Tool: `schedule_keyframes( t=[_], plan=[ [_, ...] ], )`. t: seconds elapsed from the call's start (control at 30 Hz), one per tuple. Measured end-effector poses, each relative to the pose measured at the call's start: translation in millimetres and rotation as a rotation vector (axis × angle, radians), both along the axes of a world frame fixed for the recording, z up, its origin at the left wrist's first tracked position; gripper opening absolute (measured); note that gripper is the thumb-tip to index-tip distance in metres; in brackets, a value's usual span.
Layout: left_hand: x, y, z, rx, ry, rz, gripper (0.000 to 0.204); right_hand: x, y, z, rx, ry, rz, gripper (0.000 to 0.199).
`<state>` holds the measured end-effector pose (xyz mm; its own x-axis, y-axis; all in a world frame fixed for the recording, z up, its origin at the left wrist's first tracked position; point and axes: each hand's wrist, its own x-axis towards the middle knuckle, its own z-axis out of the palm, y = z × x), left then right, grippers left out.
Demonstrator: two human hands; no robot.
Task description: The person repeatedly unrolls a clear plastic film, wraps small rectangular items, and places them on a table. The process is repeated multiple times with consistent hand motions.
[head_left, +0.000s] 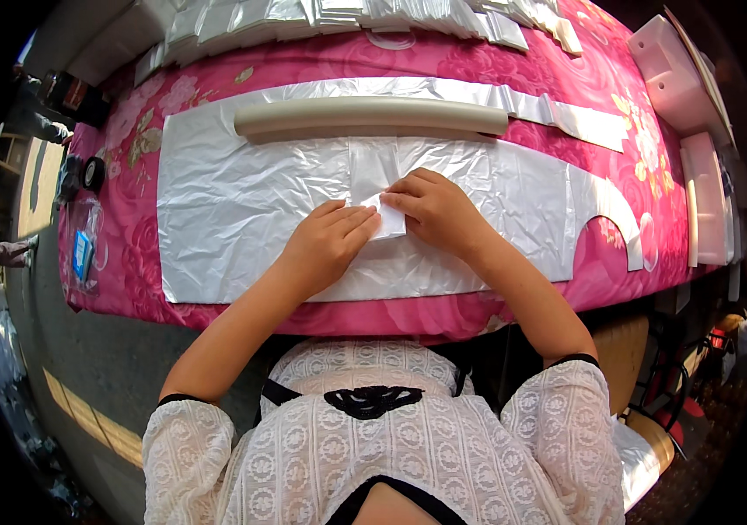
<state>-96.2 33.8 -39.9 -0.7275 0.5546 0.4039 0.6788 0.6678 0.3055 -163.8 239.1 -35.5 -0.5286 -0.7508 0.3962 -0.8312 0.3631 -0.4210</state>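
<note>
A folded strip of white plastic bag lies between my two hands, at the middle of a flat stack of silvery-white plastic bags. My left hand rests on its left side, fingers stretched out and lying flat. At its upper right edge my right hand has thumb and fingers closed on the plastic; the exact pinch is partly hidden. Just beyond the hands, a long beige tube lies crosswise on the stack. The stack's handle end, with its curved cut-out, points right.
Pink flowered cloth covers the table. Rows of folded white bags line the far edge. White foam boxes stand at the right. A roll of black tape and a clear pouch with a blue packet lie at the left.
</note>
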Motion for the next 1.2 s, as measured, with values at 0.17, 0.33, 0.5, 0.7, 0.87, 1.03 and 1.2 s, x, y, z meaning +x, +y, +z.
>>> schedule_keyframes(
  t=[0.17,0.33,0.5,0.7,0.87,1.03,1.2],
  plan=[
    [36,-1,13,0.064,-0.149,-0.006,0.051,38,10,0,-0.045,-0.137,0.018,0.023],
    [34,6,16,0.146,-0.382,0.238,0.044,35,7,11,-0.052,-0.712,-0.270,0.011],
    [4,15,14,0.469,-0.631,0.562,0.049,8,-9,16,0.040,-0.991,-0.446,0.030],
    [-12,13,23,0.403,-0.760,0.643,0.066,-5,-16,25,0.155,-1.087,-0.492,0.030],
    [-7,18,13,0.067,0.042,0.423,0.072,-8,-16,22,0.171,-1.088,-0.483,0.029],
    [-2,42,-6,-0.114,-0.184,0.354,0.096,-8,-16,17,0.150,-1.082,-0.470,0.028],
    [-5,46,-15,-0.102,-0.315,0.388,0.111,-5,-18,22,0.238,-0.981,-0.501,0.026]
  ],
)
